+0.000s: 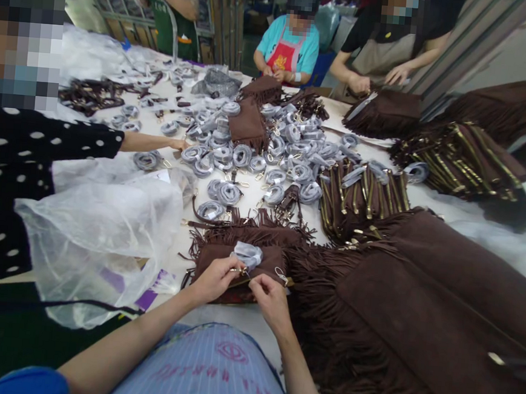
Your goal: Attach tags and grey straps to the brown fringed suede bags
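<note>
A small brown fringed suede bag [222,257] lies on the table right in front of me. On top of it rests a wrapped grey strap bundle [248,254]. My left hand [213,278] pinches a small gold clasp [241,270] at the bag's top edge. My right hand [272,300] is closed in a pinch on the same edge, just right of the clasp. A second clasp [281,275] sticks out at the bag's right side.
A large stack of brown fringed bags [417,318] fills the right. Several wrapped grey straps [257,154] cover the table's middle. A clear plastic bag [100,233] lies at left, beside a person in a dotted sleeve [44,143]. Other people work at the far edge.
</note>
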Demonstrator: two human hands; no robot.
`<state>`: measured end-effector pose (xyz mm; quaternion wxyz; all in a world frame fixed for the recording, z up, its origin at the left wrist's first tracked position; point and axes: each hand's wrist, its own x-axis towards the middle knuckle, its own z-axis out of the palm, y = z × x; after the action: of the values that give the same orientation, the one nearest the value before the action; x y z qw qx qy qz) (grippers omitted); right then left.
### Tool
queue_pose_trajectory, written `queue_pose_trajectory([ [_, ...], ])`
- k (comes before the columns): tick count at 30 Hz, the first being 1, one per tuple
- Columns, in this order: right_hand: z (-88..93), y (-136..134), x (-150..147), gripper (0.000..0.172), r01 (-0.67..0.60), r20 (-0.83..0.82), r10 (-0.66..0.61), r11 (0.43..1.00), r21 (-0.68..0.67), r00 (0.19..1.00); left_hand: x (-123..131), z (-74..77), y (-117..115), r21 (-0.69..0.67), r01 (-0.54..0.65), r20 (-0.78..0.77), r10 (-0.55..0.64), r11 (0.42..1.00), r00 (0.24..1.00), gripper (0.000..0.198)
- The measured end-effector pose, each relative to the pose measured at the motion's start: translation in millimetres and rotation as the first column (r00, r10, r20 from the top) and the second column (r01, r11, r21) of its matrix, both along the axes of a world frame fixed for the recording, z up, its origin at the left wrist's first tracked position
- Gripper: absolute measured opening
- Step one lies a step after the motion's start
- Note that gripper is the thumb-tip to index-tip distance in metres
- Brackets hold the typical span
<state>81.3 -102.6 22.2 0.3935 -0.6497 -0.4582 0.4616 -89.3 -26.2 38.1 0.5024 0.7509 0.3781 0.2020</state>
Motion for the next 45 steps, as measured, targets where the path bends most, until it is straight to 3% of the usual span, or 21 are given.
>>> queue_pose_trajectory([
  [9,0.0,0.4,-0.4,0.023,0.006,0.072,-0.007,1.000,0.014,0.997,4.8,5.1,-4.2,0.170,0.162,-0.088,-0.149,0.972,0.985,0.019],
  [13,-3.6,0.0,-0.2,0.027,0.011,0.059,-0.013,1.000,0.026,0.998,6.1,7.5,-6.3,0.126,0.186,-0.043,-0.182,0.975,0.982,0.013],
  [19,-12.6,-2.7,-0.8,0.030,0.028,0.045,-0.030,0.999,0.038,0.999,10.2,0.0,-4.9,-0.030,0.097,-0.007,-0.097,0.995,0.995,0.019],
  [24,-16.3,-11.2,-1.1,0.027,0.013,0.018,-0.014,0.999,0.032,1.000,15.4,-7.1,-3.6,0.107,0.039,-0.097,-0.028,0.993,0.995,0.019],
  [29,-12.5,-29.4,7.1,0.029,0.020,0.091,-0.035,0.987,0.161,0.995,12.7,1.5,-1.2,0.269,0.227,-0.362,-0.120,0.936,0.925,0.024],
  [33,-6.8,-43.1,18.7,0.023,0.064,0.332,-0.134,0.975,0.213,0.934,9.8,12.6,0.1,0.222,0.353,-0.608,-0.154,0.909,0.779,0.021],
  [35,-5.1,-48.8,25.5,0.019,0.101,0.380,-0.152,0.983,0.151,0.913,9.5,20.7,1.0,0.220,0.315,-0.606,-0.124,0.923,0.786,0.022],
  [37,-3.8,-53.2,31.0,0.018,0.105,0.339,-0.119,0.993,0.059,0.933,10.9,29.2,1.7,0.225,0.257,-0.519,-0.107,0.940,0.848,0.020],
  [40,-0.5,-55.6,32.7,0.018,0.058,0.135,-0.051,0.997,-0.051,0.990,17.3,36.6,1.0,0.112,0.199,-0.277,-0.162,0.973,0.947,0.018],
  [42,2.3,-53.9,29.2,0.019,0.044,-0.022,-0.046,0.996,-0.074,0.999,24.1,34.5,-1.6,-0.115,0.172,-0.093,-0.183,0.978,0.979,0.019],
  [45,3.6,-48.3,22.2,0.030,0.086,-0.252,-0.113,0.989,-0.116,0.961,34.4,22.8,-7.8,-0.461,0.149,0.086,-0.123,0.875,0.989,0.018],
])
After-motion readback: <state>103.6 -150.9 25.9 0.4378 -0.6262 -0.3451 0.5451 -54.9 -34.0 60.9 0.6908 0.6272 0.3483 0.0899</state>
